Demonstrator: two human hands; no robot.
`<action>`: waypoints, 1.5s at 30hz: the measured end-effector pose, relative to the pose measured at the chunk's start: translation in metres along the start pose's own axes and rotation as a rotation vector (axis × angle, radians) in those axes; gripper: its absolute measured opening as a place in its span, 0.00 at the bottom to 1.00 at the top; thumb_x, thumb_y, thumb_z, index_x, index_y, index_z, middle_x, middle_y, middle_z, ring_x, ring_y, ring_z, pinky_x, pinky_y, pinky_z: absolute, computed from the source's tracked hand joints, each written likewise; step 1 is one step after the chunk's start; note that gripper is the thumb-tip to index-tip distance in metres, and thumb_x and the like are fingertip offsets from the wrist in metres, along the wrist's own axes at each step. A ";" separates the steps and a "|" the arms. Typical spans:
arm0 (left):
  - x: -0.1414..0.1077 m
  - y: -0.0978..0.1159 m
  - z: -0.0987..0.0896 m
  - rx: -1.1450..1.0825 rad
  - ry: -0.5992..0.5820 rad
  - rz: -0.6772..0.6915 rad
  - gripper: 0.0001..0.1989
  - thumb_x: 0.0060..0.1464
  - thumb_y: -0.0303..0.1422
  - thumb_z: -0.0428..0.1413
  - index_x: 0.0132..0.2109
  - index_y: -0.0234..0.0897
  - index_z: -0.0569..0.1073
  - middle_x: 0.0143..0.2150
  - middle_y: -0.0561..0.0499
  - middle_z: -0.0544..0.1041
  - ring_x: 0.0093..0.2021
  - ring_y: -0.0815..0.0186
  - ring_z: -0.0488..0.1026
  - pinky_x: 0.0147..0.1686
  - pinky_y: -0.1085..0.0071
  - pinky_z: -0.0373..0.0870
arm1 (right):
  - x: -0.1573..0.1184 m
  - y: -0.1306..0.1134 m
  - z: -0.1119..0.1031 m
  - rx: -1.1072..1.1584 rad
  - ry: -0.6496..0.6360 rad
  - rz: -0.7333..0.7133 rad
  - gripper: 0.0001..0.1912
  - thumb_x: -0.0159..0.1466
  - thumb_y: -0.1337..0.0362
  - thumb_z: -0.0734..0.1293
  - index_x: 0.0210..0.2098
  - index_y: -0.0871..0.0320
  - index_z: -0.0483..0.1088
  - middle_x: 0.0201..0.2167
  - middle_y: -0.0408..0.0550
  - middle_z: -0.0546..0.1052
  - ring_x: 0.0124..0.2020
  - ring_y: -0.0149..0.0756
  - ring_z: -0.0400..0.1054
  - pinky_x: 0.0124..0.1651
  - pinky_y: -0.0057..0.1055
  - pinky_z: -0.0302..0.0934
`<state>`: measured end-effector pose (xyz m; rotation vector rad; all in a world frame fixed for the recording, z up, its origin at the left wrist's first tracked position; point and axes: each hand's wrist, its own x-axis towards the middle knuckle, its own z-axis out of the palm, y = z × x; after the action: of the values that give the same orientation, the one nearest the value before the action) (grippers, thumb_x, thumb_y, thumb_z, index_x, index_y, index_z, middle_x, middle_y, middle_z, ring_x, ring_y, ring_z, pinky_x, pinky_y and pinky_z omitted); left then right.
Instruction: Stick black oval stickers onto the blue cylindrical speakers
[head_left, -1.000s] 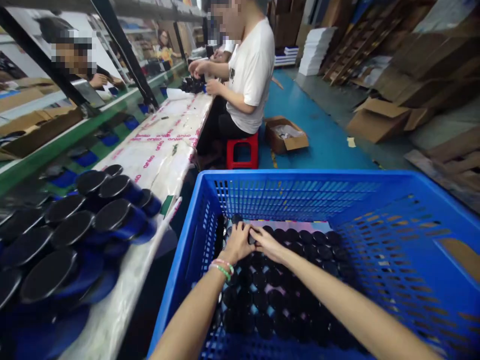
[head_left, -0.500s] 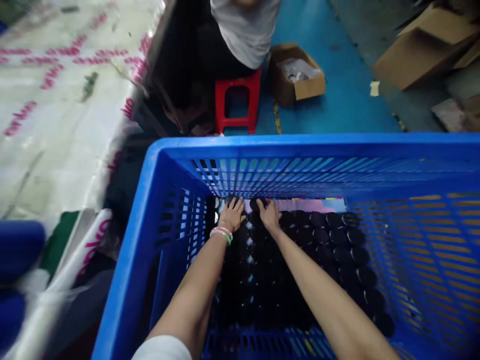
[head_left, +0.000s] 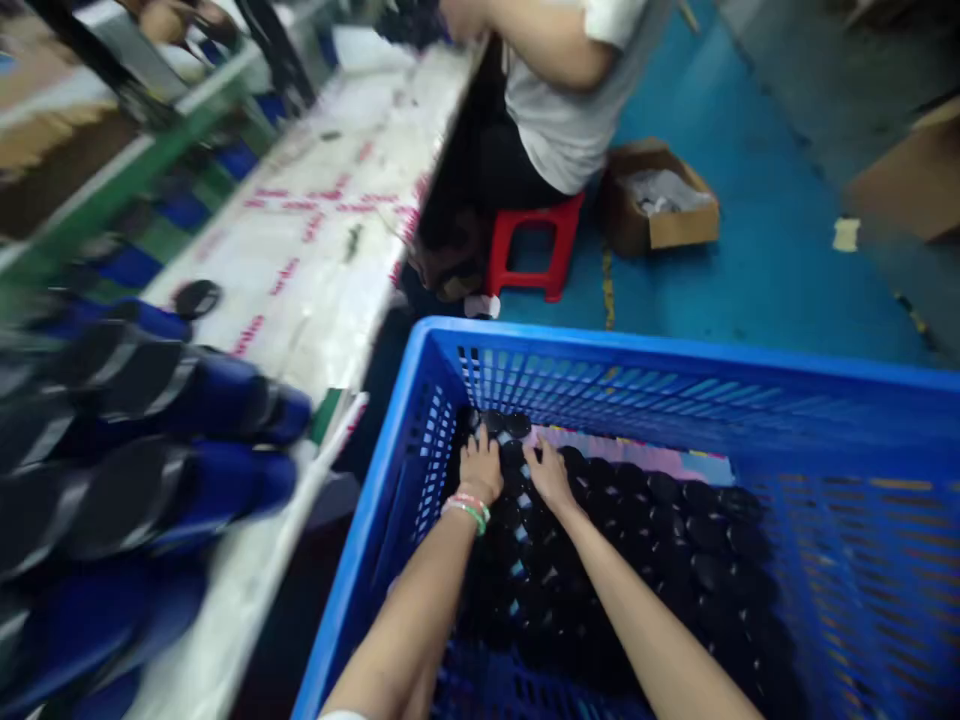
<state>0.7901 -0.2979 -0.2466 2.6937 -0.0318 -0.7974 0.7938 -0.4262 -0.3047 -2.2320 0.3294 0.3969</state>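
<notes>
Both of my hands reach into a deep blue plastic crate (head_left: 660,358), over rows of round black discs (head_left: 705,530) packed close together on its floor. My left hand (head_left: 481,468), with pink and green beaded bracelets at the wrist, rests on discs near the far left corner, fingers stretched out. To its right, my right hand (head_left: 550,474) is open, thumb and forefinger apart, beside the end of a row. Just beyond the fingertips lies a single black disc (head_left: 517,425) against the far wall. A pink and light-blue sheet (head_left: 637,455) shows along that wall.
Left of the crate stands a plastic-covered table (head_left: 330,270) with several blurred blue cylinders with black ends (head_left: 135,380). Beyond the crate, a person in a white shirt (head_left: 562,120) sits on a red stool (head_left: 534,250). An open cardboard box (head_left: 682,235) stands beside them.
The view has swung left, showing more of the table and the blue cylinders. My right hand has come away from the black disc at the far wall, which now lies among the others.
</notes>
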 end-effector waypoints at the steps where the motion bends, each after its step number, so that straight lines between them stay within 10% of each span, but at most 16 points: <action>1: -0.023 0.013 -0.011 -0.031 0.005 -0.018 0.22 0.57 0.34 0.56 0.57 0.36 0.64 0.62 0.41 0.59 0.58 0.51 0.62 0.54 0.47 0.63 | -0.014 -0.010 -0.012 0.039 0.003 -0.055 0.19 0.66 0.57 0.63 0.54 0.59 0.63 0.53 0.52 0.67 0.50 0.42 0.66 0.51 0.47 0.62; 7: -0.196 0.055 -0.099 -0.221 0.203 0.077 0.16 0.60 0.35 0.50 0.56 0.43 0.65 0.61 0.52 0.63 0.59 0.65 0.63 0.59 0.71 0.61 | -0.094 -0.114 -0.081 0.244 -0.010 -0.423 0.35 0.61 0.48 0.62 0.62 0.54 0.49 0.57 0.59 0.55 0.52 0.48 0.62 0.43 0.45 0.69; 14: -0.333 -0.061 -0.190 -0.048 0.968 -0.255 0.15 0.57 0.37 0.52 0.51 0.40 0.70 0.56 0.42 0.63 0.57 0.52 0.60 0.56 0.52 0.60 | -0.177 -0.259 -0.051 0.197 -0.269 -0.904 0.40 0.56 0.60 0.69 0.63 0.43 0.48 0.61 0.51 0.51 0.60 0.48 0.55 0.54 0.45 0.64; 20: -0.339 -0.106 -0.187 0.299 0.771 -0.476 0.37 0.49 0.44 0.60 0.63 0.40 0.58 0.64 0.37 0.54 0.61 0.42 0.53 0.53 0.43 0.56 | -0.189 -0.301 0.012 0.182 -0.220 -1.016 0.40 0.59 0.69 0.65 0.65 0.42 0.45 0.59 0.54 0.53 0.58 0.53 0.60 0.54 0.54 0.61; 24: -0.333 -0.107 -0.178 0.418 0.758 -0.472 0.30 0.55 0.41 0.55 0.62 0.38 0.59 0.61 0.40 0.63 0.59 0.45 0.57 0.54 0.47 0.54 | -0.188 -0.302 0.022 0.195 -0.175 -1.013 0.32 0.61 0.67 0.64 0.62 0.43 0.52 0.59 0.52 0.56 0.55 0.51 0.64 0.50 0.49 0.65; 38: -0.315 -0.106 -0.211 0.307 0.690 -0.597 0.26 0.46 0.42 0.59 0.51 0.38 0.64 0.40 0.44 0.73 0.49 0.49 0.64 0.46 0.50 0.56 | -0.184 -0.168 -0.060 0.376 0.275 -0.496 0.37 0.53 0.55 0.72 0.57 0.56 0.54 0.51 0.57 0.67 0.48 0.47 0.68 0.51 0.48 0.65; 45: -0.355 -0.107 -0.219 0.015 0.913 -0.447 0.29 0.47 0.46 0.57 0.54 0.39 0.62 0.45 0.44 0.71 0.47 0.52 0.68 0.45 0.57 0.65 | -0.211 -0.214 -0.024 0.295 0.127 -0.751 0.33 0.57 0.56 0.70 0.57 0.52 0.53 0.51 0.55 0.66 0.50 0.46 0.67 0.50 0.46 0.66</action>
<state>0.5999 -0.0896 0.0789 2.8429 0.7846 0.3984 0.6826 -0.2896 -0.0598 -1.9194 -0.3681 -0.1873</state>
